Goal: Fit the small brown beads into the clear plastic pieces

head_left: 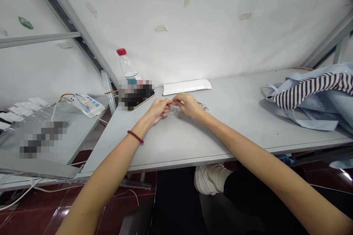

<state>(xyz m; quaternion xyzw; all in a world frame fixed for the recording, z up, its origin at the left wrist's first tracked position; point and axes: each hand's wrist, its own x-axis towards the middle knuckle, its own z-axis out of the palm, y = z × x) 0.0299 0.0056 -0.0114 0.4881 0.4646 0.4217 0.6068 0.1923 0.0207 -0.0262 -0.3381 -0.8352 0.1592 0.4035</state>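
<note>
Over the grey tabletop (165,143) my two hands meet, fingertips to fingertips. My left hand (160,111) is closed in a pinch, its other fingers curled in. Bent fingers and thumb of my right hand (188,105) pinch at the same spot. Whatever lies between the fingertips is too small to make out. Crumpled clear plastic (176,112) lies just under the hands. Beside my right hand is a cluster of small brownish pieces (203,105) in clear plastic, partly hidden by that hand. A dark red bead bracelet (135,137) circles my left wrist.
Behind the hands lies a long white packet (187,87). A red-capped clear bottle (128,67) and a dark phone-like slab (140,97) are at the back left. A light blue bag with a striped band (314,91) covers the right end. A white wall rises behind.
</note>
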